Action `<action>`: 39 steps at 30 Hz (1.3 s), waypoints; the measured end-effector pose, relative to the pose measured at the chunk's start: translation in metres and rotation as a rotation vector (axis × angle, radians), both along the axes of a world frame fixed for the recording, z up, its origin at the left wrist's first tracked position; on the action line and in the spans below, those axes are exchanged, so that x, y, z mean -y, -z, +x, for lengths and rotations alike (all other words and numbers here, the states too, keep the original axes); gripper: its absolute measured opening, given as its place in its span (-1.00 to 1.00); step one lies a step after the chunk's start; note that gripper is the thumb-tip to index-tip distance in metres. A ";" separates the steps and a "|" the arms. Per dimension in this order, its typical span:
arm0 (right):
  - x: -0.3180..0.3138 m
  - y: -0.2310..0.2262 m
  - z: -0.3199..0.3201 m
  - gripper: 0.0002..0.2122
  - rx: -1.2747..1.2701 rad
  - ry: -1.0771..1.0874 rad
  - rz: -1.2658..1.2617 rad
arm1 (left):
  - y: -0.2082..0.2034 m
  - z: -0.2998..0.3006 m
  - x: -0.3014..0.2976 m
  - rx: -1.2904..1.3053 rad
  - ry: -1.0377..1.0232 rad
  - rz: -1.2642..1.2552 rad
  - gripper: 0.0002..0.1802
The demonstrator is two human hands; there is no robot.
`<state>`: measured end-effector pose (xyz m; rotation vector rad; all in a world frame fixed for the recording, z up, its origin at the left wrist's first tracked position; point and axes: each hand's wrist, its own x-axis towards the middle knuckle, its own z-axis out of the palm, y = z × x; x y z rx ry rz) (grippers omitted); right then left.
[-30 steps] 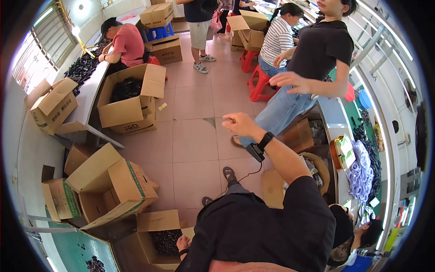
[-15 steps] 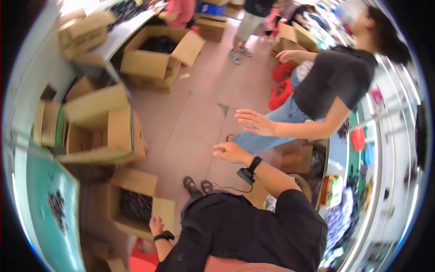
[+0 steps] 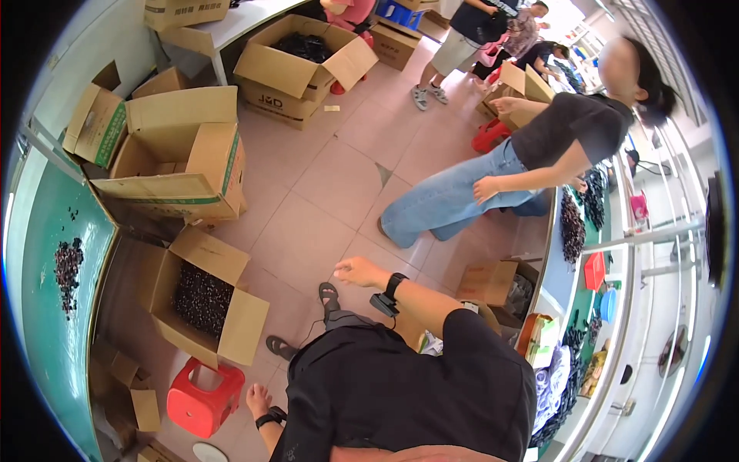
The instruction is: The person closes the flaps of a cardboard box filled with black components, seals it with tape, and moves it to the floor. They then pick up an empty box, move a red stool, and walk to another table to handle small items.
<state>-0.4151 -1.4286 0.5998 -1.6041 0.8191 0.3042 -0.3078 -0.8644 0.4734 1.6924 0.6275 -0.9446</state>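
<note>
Prob. light, stiff stool [image 3: 194,404]; grip at edge. Just beside stool: empty, loose L hand [image 3: 260,400]; well apart: R hand [image 3: 359,272], ditto.

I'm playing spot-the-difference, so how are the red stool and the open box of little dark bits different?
The stool is shiny red, but the open box is dull brown cardboard. The box has flaps spread out, while the stool has none. The box looks bigger than the stool and holds lots of little dark bits. Both are on the person's left side.
</note>
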 end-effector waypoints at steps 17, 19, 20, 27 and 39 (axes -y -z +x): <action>-0.184 0.004 0.000 -0.61 -0.029 0.157 0.062 | 0.030 0.020 -0.190 -0.112 -0.094 -0.003 -0.35; -0.175 0.008 -0.016 -0.59 -0.058 0.161 0.060 | 0.029 0.023 -0.183 -0.104 -0.078 -0.018 -0.34; -0.170 0.010 -0.026 -0.58 -0.079 0.167 0.048 | 0.029 0.024 -0.178 -0.088 -0.076 -0.020 -0.35; -0.132 -0.004 -0.051 -0.56 -0.105 0.281 0.016 | 0.037 0.022 -0.135 -0.094 0.016 -0.050 -0.42; -0.098 -0.003 -0.102 -0.65 -0.130 0.498 0.018 | 0.032 0.066 -0.061 -0.026 0.143 -0.063 -0.47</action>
